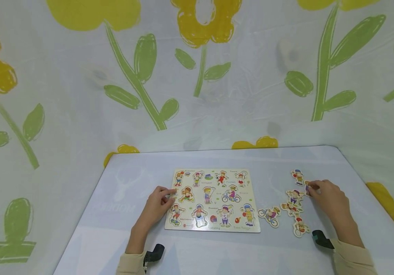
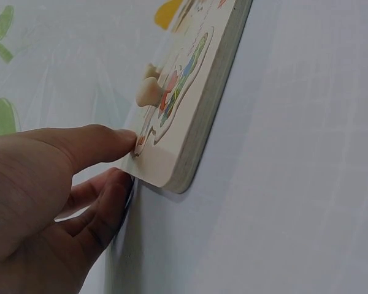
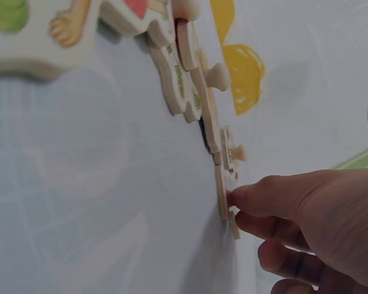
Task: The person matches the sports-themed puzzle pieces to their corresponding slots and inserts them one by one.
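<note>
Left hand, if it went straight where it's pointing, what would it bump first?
The left hand is at the edge of the board, so the board comes first. Skimming over that, it would probably meet the runner next, though its height above the board is hard to judge.

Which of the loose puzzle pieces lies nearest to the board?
The cyclist piece, beside the board; the other loose pieces lie farther right.
</note>
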A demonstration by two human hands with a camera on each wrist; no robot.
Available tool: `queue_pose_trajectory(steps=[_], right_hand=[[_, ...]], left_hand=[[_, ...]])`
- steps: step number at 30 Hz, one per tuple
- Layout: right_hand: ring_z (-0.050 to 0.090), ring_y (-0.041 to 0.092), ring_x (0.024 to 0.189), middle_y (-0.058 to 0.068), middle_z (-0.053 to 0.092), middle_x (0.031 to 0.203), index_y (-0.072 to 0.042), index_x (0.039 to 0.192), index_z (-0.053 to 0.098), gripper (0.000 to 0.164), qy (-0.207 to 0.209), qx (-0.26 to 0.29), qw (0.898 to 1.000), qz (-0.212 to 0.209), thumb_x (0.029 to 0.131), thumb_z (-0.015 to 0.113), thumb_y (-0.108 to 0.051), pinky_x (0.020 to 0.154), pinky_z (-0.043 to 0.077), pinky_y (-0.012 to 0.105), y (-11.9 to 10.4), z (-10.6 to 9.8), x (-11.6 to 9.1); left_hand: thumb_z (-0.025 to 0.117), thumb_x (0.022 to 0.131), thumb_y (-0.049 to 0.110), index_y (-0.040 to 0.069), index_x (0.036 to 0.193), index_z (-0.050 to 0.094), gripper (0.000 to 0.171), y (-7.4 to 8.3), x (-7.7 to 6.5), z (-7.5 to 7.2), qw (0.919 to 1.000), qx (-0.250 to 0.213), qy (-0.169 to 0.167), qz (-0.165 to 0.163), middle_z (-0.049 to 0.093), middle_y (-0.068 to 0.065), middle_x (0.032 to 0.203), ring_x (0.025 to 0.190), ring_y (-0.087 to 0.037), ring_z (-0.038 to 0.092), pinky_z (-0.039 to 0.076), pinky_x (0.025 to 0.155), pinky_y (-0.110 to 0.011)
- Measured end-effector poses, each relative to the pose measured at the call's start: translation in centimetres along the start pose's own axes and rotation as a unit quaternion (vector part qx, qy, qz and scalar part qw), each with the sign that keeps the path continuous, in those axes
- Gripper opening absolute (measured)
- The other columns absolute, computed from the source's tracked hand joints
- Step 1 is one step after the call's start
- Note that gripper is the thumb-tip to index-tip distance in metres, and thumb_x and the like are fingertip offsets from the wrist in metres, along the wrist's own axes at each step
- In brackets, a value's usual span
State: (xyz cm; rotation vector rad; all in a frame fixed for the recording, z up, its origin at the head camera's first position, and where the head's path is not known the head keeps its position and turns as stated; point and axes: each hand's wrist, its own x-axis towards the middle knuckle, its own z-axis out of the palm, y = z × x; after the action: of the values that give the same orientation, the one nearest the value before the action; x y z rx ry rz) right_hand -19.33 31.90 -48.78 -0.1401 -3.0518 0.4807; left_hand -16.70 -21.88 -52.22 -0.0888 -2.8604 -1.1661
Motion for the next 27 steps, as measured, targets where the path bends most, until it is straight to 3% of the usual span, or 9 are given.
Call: queue_pose_trajectory(steps=[4, 13, 27], right_hand=[[0.060, 0.034, 0.076, 0.027, 0.064, 0.100, 0.006, 0.112, 0.067, 0.030, 0.018, 0.002, 1.000, 0.000, 0.089, 0.068, -0.014, 0.054, 0.045, 0.040, 0.01, 0.20, -0.04], [0.060, 0.038, 0.081, 0.028, 0.064, 0.103, 0.008, 0.114, 0.065, 0.032, 0.018, 0.011, 1.000, 0.019, 0.089, 0.068, -0.013, 0.058, 0.045, 0.044, -0.05, 0.33, -0.07], [0.062, 0.039, 0.080, 0.029, 0.065, 0.102, 0.009, 0.111, 0.065, 0.032, 0.028, 0.017, 0.999, 0.008, 0.090, 0.068, -0.015, 0.057, 0.046, 0.045, 0.14, 0.59, -0.13]], left_hand=[[0.070, 0.090, 0.013, 0.014, 0.119, 0.071, 0.030, 0.06, 0.00, 0.00, 1.0000, 0.000, 0.002, -0.001, 0.058, -0.008, 0.110, 0.075, -0.010, 0.050, 0.043, 0.061, -0.019], [0.071, 0.089, 0.014, 0.014, 0.119, 0.071, 0.030, 0.24, 0.04, 0.02, 1.0000, -0.002, 0.004, 0.000, 0.058, -0.008, 0.109, 0.075, -0.010, 0.050, 0.043, 0.062, -0.019], [0.072, 0.089, 0.014, 0.014, 0.119, 0.071, 0.030, 0.09, -0.05, 0.05, 1.0000, 0.002, 0.002, -0.008, 0.058, -0.007, 0.109, 0.074, -0.010, 0.050, 0.043, 0.061, -0.019]])
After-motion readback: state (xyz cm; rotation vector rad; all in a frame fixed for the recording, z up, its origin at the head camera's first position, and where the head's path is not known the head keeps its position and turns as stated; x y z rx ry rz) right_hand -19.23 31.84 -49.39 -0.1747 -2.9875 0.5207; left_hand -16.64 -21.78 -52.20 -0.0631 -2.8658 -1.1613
